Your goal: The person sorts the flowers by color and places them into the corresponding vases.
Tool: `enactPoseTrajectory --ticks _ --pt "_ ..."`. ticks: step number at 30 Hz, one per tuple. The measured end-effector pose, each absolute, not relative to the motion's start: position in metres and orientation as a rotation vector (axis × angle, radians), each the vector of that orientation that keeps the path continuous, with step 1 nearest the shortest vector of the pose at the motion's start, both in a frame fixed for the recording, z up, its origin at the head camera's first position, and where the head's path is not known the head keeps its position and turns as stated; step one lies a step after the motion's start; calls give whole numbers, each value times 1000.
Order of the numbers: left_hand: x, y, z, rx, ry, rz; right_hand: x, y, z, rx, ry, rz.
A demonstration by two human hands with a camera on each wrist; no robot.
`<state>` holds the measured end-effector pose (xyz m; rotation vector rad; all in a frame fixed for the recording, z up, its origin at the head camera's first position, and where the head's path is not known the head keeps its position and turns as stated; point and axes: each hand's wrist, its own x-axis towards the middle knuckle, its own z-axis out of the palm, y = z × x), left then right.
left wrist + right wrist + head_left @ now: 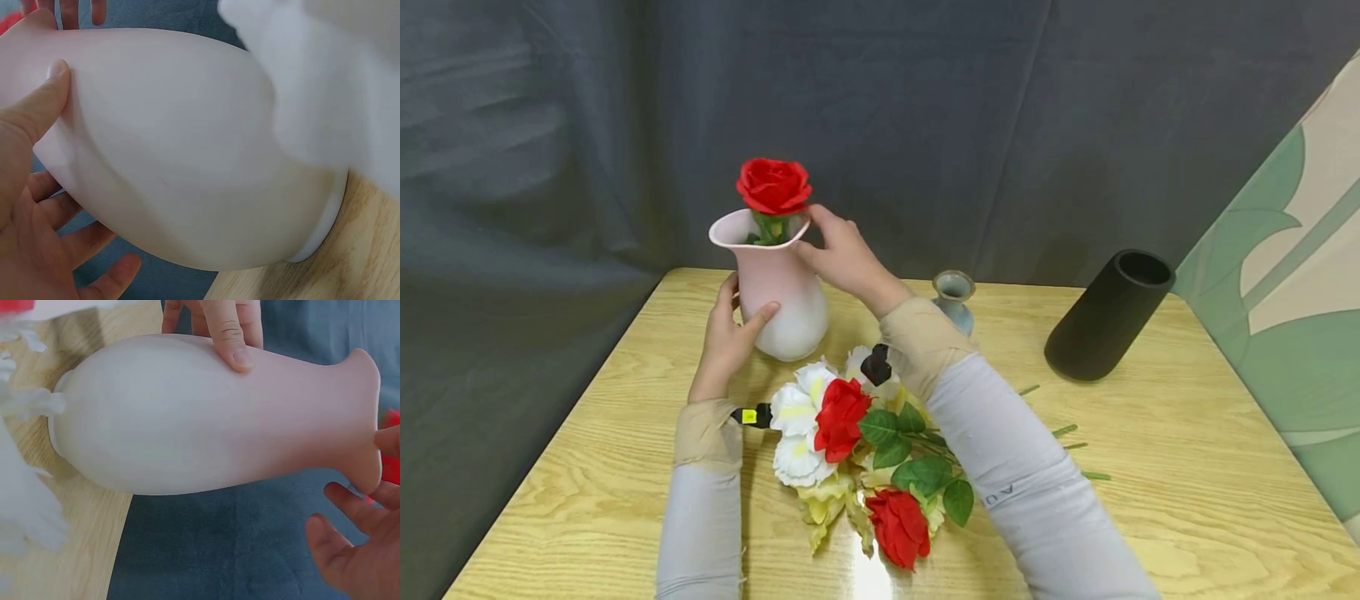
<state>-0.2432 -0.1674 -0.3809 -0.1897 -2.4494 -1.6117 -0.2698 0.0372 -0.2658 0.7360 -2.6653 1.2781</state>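
At left grip | vase side | at right grip | vase rim

Right sleeve, pale grey: short dark lettering, set at a slant. Reads as an A beside what looks like a U; whether more letters run on round the sleeve, cannot tell. At the left wrist, small yellow label on a black device; any marks too small to read.
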Motion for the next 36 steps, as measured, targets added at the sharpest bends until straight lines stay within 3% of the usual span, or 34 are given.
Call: enactPoseTrajectory --ticks 9,23,36 --pt "-243 -168 -379 -178 -2458 -1596 -258 66 -254 730 -2596 1381" --pt "-242 -173 -379 -166 -2453 -1610 -206 128 -232 703 -2208 1520" --pt "-241 -171 -376 -191 -2448 -1594 -151 192 -257 468 -2127 1453"
